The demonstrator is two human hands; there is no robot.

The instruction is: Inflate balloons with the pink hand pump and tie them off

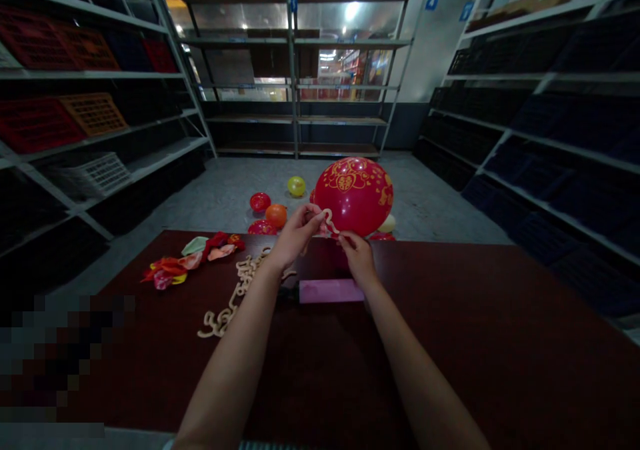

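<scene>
- Balloon (355, 197), one: inflated, rounded, glossy red skin, printed in gold with hearts and a double character; held above the far edge of the table.
- Curled strip (328, 219), one: cream, matte, S-shaped; runs from the left fingers down to the right, just beside the balloon.
- Left hand (300, 231): thumb and fingers pinched on the upper end of the curled strip.
- Right hand (357, 253): fingertips pinched at the balloon's lower side, seemingly on its neck; the exact contact is hidden.
- Loose strips (244, 275): cream, wavy, heaped in a tangled row left of centre.
- Cylinder (331, 291): pink, smooth, lying crosswise near the right wrist.
- Limp balloons (170, 270): crumpled, red, orange, pink and pale green, at the left.
- Table (475, 343): dark reddish-brown, lightly reflective top.
- Floor balloons (277, 216): rounded, orange, red and yellow, beyond the table.
</scene>
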